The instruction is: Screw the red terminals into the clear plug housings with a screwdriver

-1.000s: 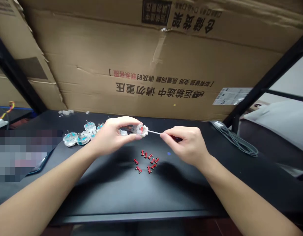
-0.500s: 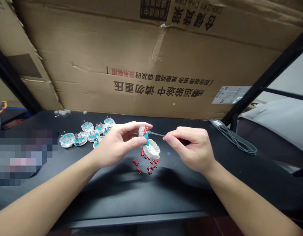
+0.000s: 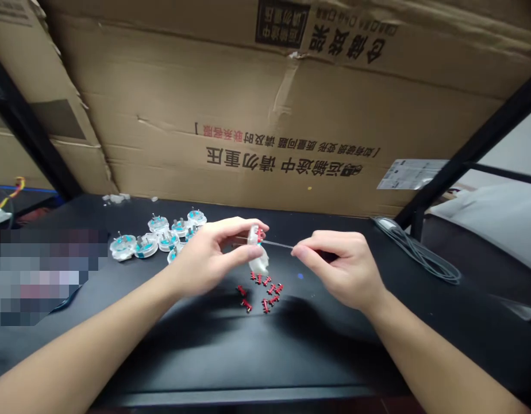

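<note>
The left hand (image 3: 210, 256) holds a small clear-and-white plug piece (image 3: 253, 233) pinched between thumb and fingers, just in front of its fingertips, with a red part (image 3: 260, 234) showing on the side that faces the right hand; a white cup-like part (image 3: 259, 264) hangs just under the left thumb, though whether it is joined to the piece cannot be told; the right hand (image 3: 341, 265), its thumb and forefinger closed in a narrow pinch, holds a thin rod (image 3: 279, 245) that spans the gap between the hands and points at the piece; whether its far tip touches is too small to make out. The step in hand looks to be fine work with the rod at the red part; the next move, I judge, calls for a firm left pinch and a small, well-aligned motion of the right hand, since the rod could slip off so small a target. Loose red pieces (image 3: 265, 305) lie below and between the hands on the black tabletop (image 3: 257, 359); clear-and-teal plug units (image 3: 146, 247) sit prongs-up to the left of the left hand; a coiled grey cable (image 3: 420, 253) lies beyond the right hand, to its right.
</note>
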`<state>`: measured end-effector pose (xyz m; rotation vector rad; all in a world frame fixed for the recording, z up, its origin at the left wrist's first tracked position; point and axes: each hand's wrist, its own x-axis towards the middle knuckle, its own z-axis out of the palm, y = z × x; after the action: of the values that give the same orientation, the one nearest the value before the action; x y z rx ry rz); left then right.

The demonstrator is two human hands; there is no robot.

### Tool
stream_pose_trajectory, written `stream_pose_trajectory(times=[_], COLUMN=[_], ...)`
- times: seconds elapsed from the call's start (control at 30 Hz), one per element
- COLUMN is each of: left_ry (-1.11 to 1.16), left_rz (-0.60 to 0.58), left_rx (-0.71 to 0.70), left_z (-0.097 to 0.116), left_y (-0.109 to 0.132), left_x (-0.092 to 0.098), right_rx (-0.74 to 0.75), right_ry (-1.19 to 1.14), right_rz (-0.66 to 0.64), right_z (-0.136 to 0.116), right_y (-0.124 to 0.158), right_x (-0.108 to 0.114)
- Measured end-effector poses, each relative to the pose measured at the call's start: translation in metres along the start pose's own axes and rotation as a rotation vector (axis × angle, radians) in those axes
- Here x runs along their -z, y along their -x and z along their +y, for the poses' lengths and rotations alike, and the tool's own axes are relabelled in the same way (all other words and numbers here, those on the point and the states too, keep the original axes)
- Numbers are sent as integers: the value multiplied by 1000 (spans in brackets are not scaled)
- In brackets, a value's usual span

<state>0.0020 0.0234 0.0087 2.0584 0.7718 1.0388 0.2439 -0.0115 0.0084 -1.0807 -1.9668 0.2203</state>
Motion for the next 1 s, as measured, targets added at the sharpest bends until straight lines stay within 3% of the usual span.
stream_pose_trajectory(times=[0.1,0.17,0.23,0.33,0.47,0.53,0.67,0.8,0.9,1.0], left_ry=[-330,-399,-400,-333,-74,83,300,277,183,151], left_rz=[-56,-128,-169,-131,-53,-52,10,31,-13,-36], left_rx=[-236,-340,-347,-212,67,186,254,235,184,133], left_z=[-1,-2,-2,1,1,-2,-5,-5,-3,0], left_y=[1,2,2,2,1,0,-3,-4,-3,-1], left_x=[9,13,13,9,-3,-7,-7,0,2,2], right_rx=[-194,-285,-313,-244,97,193,-35,-214,-265,-206], right_ry=[-110,-206,-250,-142,227,318,-45,-455,-444,-325], right_rz=[-298,-481,-530,-345,61,176,139,96,33,29], right_z=[7,12,15,14,7,6,10,17,16,14], right_y=[-4,-6,-7,-5,0,1,-2,-4,-3,-2], right_x=[3,2,-1,-6,-6,-5,-4,-3,-1,1])
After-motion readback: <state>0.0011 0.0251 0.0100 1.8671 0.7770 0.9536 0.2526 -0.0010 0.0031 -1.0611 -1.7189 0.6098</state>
